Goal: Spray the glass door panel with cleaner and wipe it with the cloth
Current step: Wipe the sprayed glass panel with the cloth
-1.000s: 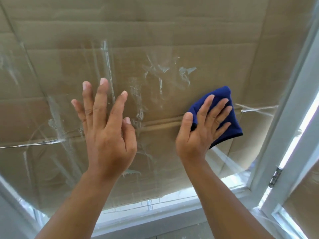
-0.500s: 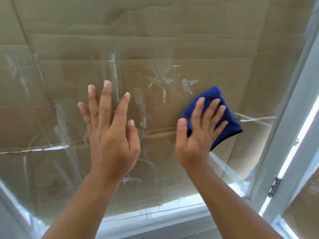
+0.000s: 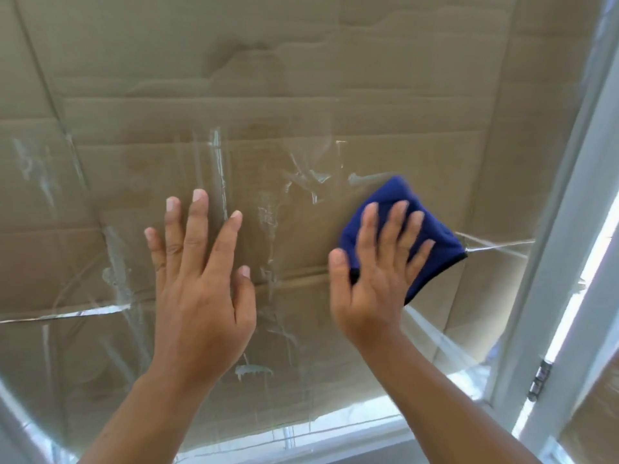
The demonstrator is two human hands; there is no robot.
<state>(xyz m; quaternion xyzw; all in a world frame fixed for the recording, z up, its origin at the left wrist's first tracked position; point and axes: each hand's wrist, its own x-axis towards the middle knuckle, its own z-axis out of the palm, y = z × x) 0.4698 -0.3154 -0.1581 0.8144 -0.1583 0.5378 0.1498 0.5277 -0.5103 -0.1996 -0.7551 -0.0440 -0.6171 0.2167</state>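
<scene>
Pressing the blue microfibre cloth (image 3: 432,226) flat against the glass door panel (image 3: 301,128) with my right hand (image 3: 371,279), fingers (image 3: 390,229) spread over it, I judge it soft, light and limp, best held by palm pressure at its middle. It sits at about three o'clock from my left hand (image 3: 201,289), which lies flat and empty on the glass. Folded roughly square, one corner points to twelve o'clock; no clear long axis. Streaks (image 3: 268,219) remain at centre.
</scene>
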